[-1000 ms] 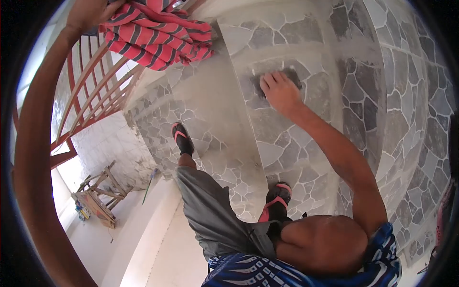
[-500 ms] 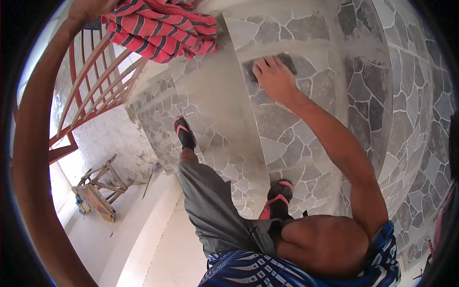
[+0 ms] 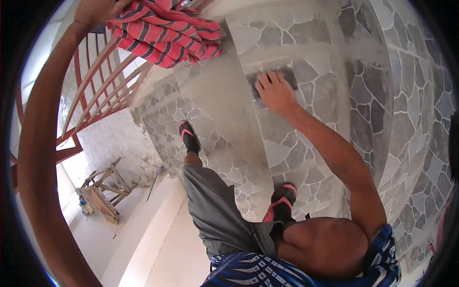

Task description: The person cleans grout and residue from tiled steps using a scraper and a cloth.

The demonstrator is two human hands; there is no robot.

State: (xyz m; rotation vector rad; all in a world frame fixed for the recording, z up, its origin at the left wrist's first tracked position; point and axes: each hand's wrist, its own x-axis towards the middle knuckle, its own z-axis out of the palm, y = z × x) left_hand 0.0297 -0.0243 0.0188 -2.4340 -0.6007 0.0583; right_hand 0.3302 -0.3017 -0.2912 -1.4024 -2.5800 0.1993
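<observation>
My right hand presses down on a dark rectangular pad, which lies flat on the grey stone-patterned surface. Its fingers are bent over the pad, and much of the pad is hidden under them. Pale, dusty-looking residue shows on the stone around it. At the upper left, my left hand is raised beside a bunched red cloth with dark stripes. It appears to touch the cloth's edge, but its fingers are largely cut off by the frame.
A reddish-brown railing runs down the left side. Below it stands a small wooden stand on a pale floor. My feet, in dark socks and pink-strapped sandals, are apart on the stone. A ledge edge passes between them.
The right hand and the dark pad have slid a little toward my body across the stone. The whole view has shifted slightly. The left hand stays beside the striped cloth.
</observation>
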